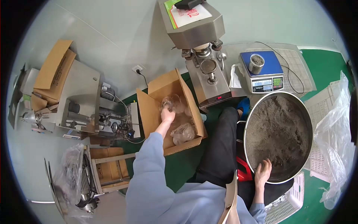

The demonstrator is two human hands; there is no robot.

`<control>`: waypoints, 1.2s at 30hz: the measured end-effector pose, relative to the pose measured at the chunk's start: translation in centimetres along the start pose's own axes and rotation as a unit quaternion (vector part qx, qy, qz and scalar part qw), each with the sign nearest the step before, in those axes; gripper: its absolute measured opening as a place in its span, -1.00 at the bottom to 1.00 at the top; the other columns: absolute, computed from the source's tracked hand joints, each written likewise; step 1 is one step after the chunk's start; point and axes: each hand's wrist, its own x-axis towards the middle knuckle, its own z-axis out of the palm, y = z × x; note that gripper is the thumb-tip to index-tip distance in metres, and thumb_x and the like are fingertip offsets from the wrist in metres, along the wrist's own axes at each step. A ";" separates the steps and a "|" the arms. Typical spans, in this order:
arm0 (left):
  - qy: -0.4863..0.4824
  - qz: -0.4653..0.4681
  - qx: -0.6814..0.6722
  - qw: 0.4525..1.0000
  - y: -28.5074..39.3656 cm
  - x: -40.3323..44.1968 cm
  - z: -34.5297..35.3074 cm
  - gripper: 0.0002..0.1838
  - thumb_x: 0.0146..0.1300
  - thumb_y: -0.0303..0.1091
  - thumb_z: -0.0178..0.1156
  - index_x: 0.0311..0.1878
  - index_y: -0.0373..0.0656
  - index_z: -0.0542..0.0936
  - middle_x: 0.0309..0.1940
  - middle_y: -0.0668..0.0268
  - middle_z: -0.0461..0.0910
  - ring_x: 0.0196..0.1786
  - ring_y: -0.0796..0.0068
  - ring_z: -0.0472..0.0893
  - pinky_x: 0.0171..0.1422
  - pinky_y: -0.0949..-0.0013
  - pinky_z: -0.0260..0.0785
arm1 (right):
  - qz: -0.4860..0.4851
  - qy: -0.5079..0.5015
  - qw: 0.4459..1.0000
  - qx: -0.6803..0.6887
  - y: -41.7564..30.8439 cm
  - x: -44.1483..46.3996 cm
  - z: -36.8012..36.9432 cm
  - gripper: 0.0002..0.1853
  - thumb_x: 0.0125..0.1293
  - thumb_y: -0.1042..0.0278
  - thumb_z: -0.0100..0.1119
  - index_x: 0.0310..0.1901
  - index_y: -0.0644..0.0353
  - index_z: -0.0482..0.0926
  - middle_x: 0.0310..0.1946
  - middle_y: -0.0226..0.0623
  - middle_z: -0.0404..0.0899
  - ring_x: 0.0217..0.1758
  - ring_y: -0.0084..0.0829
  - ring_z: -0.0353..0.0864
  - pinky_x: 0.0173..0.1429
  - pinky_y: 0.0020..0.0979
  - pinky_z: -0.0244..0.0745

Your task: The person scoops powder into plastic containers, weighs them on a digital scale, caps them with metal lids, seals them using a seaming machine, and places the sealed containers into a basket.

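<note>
My left hand [168, 115] reaches into an open cardboard box [153, 98], its fingers closed on a clear round plastic container [166, 102]. More clear plastic pieces and a clear bag [182, 133] lie in the box. At the near rim of a large steel basin [308, 115], my right hand [263, 171] holds nothing, with its fingers apart and slightly bent. Grey-brown powder [278, 128] fills much of the basin. Whether the fingertips touch the powder is hard to see.
A metal canister of powder [256, 63] stands on a blue-topped scale [266, 85]. Left of it is a steel machine [195, 31] with a powder-topped round seat [208, 66]. Other machinery [80, 100] is at left. Plastic sheeting [332, 138] hangs over white crates [320, 160] at right.
</note>
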 end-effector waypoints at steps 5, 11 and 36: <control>-0.022 0.083 -0.210 0.974 3.3 -6.5 -2.7 -0.82 0.32 -0.32 0.41 -0.15 -0.22 0.79 -0.30 0.10 0.80 -0.23 0.06 0.80 -0.06 0.18 0.63 | -0.002 -0.046 0.997 -0.054 1.4 0.3 0.5 -0.78 0.50 0.38 0.26 0.04 0.32 0.67 0.37 0.08 0.56 0.35 0.12 0.60 0.44 -0.05 0.49; -0.345 0.218 0.173 0.896 7.1 -10.6 -8.0 -0.77 0.32 -0.22 0.26 -0.27 -0.13 0.82 -0.21 -0.05 0.79 -0.12 -0.16 0.78 0.03 -0.07 0.65 | 0.023 -0.013 0.999 0.035 -1.0 1.3 0.4 -0.87 0.45 0.46 0.25 -0.06 0.30 0.69 0.27 0.06 0.62 0.30 0.10 0.64 0.40 -0.07 0.53; -0.300 0.332 0.361 0.818 1.7 -9.0 -1.2 -0.84 0.28 -0.34 0.26 -0.18 -0.12 0.79 -0.20 0.00 0.80 -0.09 -0.09 0.80 -0.02 -0.10 0.64 | 0.053 -0.024 0.998 0.036 -0.9 0.8 0.2 -0.85 0.37 0.48 0.25 -0.12 0.32 0.72 0.24 0.01 0.66 0.16 0.06 0.74 0.27 -0.11 0.63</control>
